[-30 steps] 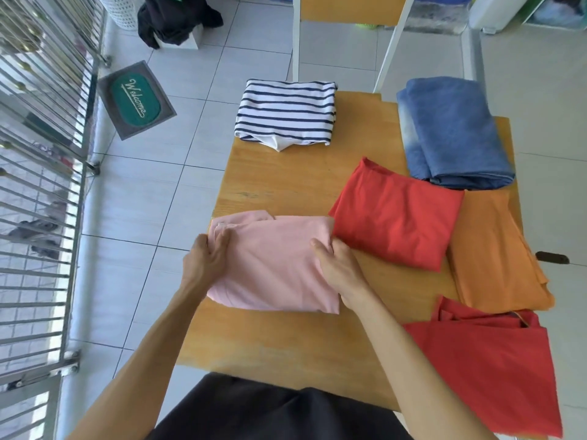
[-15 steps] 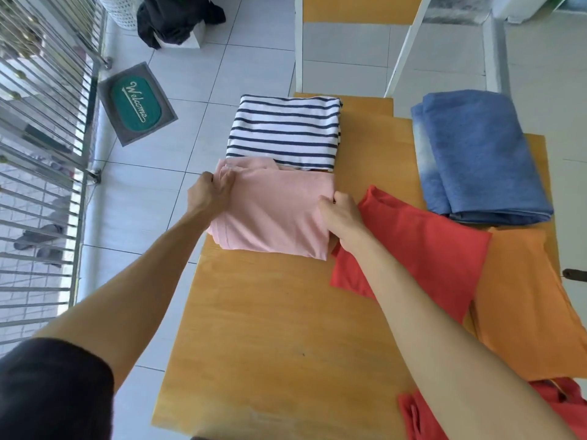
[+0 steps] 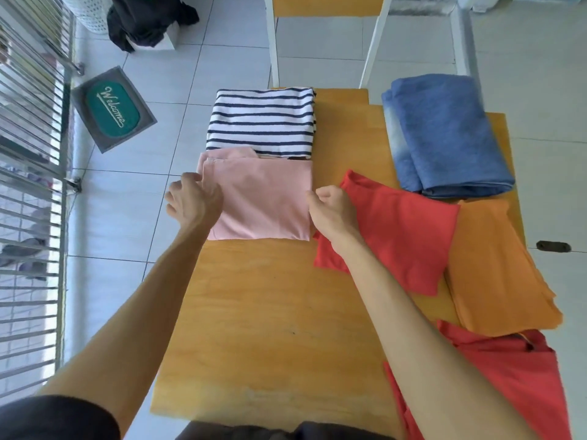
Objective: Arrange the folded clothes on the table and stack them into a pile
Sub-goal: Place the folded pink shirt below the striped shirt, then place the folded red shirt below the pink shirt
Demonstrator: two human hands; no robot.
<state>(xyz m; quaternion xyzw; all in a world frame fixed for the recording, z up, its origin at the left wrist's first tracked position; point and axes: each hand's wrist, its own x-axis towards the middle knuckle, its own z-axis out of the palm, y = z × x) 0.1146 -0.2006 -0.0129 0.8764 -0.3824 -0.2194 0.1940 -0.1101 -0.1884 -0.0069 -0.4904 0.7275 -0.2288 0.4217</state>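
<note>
A folded pink cloth (image 3: pixel 263 201) lies flat at the far left of the wooden table (image 3: pixel 270 328). Its far edge meets the navy-and-white striped cloth (image 3: pixel 263 122) behind it. My left hand (image 3: pixel 193 204) rests at the pink cloth's left edge with its fingers loose and apart. My right hand (image 3: pixel 332 212) has its fingers curled against the cloth's right edge and lies over the left corner of a red cloth (image 3: pixel 400 230). To the right are a folded blue cloth (image 3: pixel 444 134), an orange cloth (image 3: pixel 495 274) and a second red cloth (image 3: pixel 508 382) at the near right corner.
A white-legged chair (image 3: pixel 320 42) stands behind the table. On the tiled floor to the left are a green welcome mat (image 3: pixel 112 108) and a metal railing (image 3: pixel 28 185). A dark garment (image 3: pixel 149 20) lies on the floor at the far left.
Both hands carried the pink cloth from the table's near side away from me and set it down against the striped cloth. My left hand's grip has loosened.
</note>
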